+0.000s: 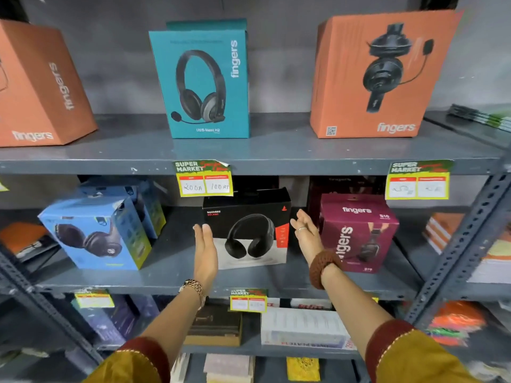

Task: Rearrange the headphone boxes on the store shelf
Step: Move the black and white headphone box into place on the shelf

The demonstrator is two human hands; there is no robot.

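A black headphone box (249,217) stands in the middle of the grey middle shelf (177,275). My left hand (205,248) is open just at its left side and my right hand (305,233) is open just off its right side; neither grips it. A blue headphone box (94,233) stands to the left and a maroon "fingers" box (359,233) to the right. On the upper shelf (276,156) stand a teal box (201,84), an orange box (373,78) at the right and another orange box (38,84) at the far left.
Yellow price tags (204,179) (417,181) hang from the upper shelf's front edge. A perforated metal upright (467,244) slants at the right. Books and boxes fill the lower shelf (301,327). More stacked goods sit on the neighbouring rack at the right (492,258).
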